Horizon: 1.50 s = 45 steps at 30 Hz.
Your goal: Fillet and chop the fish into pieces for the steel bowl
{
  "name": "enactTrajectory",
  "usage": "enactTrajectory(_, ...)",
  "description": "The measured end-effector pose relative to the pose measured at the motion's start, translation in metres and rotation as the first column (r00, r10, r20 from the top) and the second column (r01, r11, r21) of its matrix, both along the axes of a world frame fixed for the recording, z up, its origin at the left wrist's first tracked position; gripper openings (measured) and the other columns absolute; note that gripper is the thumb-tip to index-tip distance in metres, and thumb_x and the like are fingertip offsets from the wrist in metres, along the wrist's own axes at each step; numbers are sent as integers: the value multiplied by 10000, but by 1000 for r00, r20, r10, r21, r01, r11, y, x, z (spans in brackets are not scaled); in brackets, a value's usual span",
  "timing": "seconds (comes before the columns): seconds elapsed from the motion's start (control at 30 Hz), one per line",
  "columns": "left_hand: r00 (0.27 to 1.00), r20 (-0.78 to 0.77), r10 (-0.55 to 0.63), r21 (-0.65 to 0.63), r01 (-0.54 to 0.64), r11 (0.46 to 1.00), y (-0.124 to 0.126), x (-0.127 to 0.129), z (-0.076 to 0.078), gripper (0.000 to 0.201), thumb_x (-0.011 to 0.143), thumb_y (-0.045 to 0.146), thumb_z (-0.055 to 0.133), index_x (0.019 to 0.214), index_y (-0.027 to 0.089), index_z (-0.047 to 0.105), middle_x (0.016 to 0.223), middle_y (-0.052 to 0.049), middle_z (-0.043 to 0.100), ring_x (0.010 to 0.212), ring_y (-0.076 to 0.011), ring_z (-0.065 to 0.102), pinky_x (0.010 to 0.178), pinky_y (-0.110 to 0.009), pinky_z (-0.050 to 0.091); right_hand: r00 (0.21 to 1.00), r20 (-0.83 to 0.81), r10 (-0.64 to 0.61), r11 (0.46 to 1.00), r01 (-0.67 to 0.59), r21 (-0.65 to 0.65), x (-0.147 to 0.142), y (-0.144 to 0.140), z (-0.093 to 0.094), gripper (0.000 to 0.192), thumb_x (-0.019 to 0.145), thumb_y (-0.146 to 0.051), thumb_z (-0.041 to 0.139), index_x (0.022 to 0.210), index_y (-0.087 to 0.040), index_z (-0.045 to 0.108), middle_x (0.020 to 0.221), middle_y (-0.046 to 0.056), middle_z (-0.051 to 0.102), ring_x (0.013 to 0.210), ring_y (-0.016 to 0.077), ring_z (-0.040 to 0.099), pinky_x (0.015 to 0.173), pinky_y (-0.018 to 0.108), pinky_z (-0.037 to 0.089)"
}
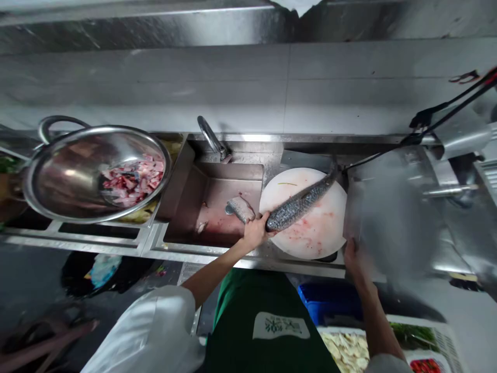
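A long grey scaled fish [301,203] lies slantwise on a round white cutting board [318,233] smeared with pink. My left hand [256,231] grips the fish's near left end at the board's edge. At the board's right rim, my right hand [352,255] is closed on the handle of a broad cleaver [382,217]. Its blade is blurred by motion and stands to the right of the fish, apart from it.
A steel sink [217,207] left of the board holds a fish piece [240,208] under a faucet [212,137]. A large steel bowl [70,176] of chopped pink fish sits at far left. A blue crate [330,303] and trays of vegetables [349,349] stand below right.
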<state>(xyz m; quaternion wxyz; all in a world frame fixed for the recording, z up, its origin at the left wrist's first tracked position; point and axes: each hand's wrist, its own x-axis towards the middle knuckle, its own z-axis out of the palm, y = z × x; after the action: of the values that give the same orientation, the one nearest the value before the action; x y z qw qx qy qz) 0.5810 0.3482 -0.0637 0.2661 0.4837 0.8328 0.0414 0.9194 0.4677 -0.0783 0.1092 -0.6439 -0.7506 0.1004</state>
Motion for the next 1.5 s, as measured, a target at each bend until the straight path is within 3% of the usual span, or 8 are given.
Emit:
enactTrajectory(0.1,998,-4,68,-50,-68,996,-17,7,-4,770,869,546,754,1527,313,428,1328,-123,682,1111,-317,726,928,-367,531,994,-84,69,994,-61,91,-20,-1,10,458,1035,-430,381,1006,-96,694,740,159,687,699,263,662,621,316,416)
enactTrajectory(0.2,994,0,112,-64,-112,992,-23,5,-8,737,863,553,759,1485,296,459,1336,-114,682,1122,-308,725,910,-349,542,960,-110,258,965,-252,69,-61,-14,28,442,1046,-414,350,925,-136,671,669,130,666,618,236,645,575,293,386)
enactTrajectory(0.33,988,-16,154,-76,-155,985,-24,9,-8,650,873,511,763,1406,244,505,1376,-140,655,1136,-298,721,907,-346,556,846,-35,532,836,-531,-139,-134,-41,57,356,1071,-313,363,1019,-135,667,731,131,729,647,221,684,572,269,382)
enactTrajectory(0.5,987,-16,161,-45,-161,986,-26,17,-7,615,898,478,750,1396,227,489,1363,-141,649,1159,-292,711,894,-345,567,739,132,661,721,-577,-383,-190,-54,82,307,1092,-227,384,1132,-92,657,935,192,780,827,244,750,660,270,430)
enactTrajectory(0.73,993,73,96,-39,-93,995,-24,8,-2,626,872,531,767,1338,219,489,1336,-154,642,1186,-307,700,939,-363,560,702,234,673,712,-529,-462,-199,-45,97,297,1097,-221,394,1120,-98,663,1006,206,770,937,261,752,708,275,445)
enactTrajectory(1.0,993,104,56,-35,-52,998,-20,1,3,631,868,525,776,1326,199,488,1300,-152,656,1208,-309,693,952,-355,560,687,286,668,731,-531,-430,-209,-53,92,302,1095,-209,388,1131,-75,656,984,217,762,940,278,747,703,289,446)
enactTrajectory(1.27,985,153,79,-26,-76,997,-10,6,-1,637,841,529,780,1310,188,517,1319,-154,642,1177,-315,700,952,-373,563,646,340,684,708,-474,-524,-185,-69,101,305,1071,-141,390,1174,-49,662,995,218,755,928,267,749,735,291,462)
enactTrajectory(1.5,975,196,105,-9,-106,994,-13,5,2,576,861,438,771,1321,202,518,1319,-130,650,1220,-295,674,948,-351,567,638,326,698,698,-502,-510,-221,-56,91,295,1058,-130,408,1178,-71,671,1054,201,759,1050,257,727,836,275,474)
